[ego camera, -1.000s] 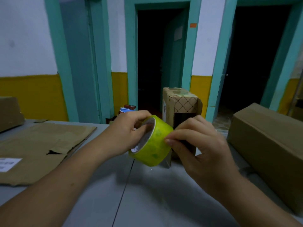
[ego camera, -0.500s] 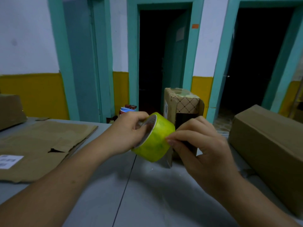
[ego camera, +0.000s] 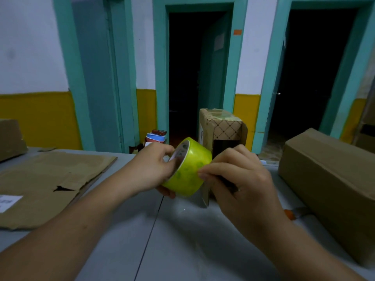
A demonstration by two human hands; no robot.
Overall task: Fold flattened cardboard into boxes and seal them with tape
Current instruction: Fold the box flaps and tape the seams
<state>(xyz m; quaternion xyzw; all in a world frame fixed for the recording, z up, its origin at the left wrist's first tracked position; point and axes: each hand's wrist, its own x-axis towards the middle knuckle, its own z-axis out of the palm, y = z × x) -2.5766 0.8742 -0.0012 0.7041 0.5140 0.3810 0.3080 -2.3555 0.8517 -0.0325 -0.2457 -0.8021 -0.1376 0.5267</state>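
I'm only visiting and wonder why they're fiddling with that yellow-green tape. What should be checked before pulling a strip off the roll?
1. Roll held firmly: the left hand grips the yellow-green tape roll, with fingers in its core. Ok.
2. Right hand in place: its fingertips pinch at the roll's outer face. Ok.
3. Tape end lifted free: cannot tell.
4. A box nearby to seal: the patterned box stands upright just behind the roll. Ok.
5. Flattened cardboard folded into a box: it lies flat on the table, to the left. Not ok.
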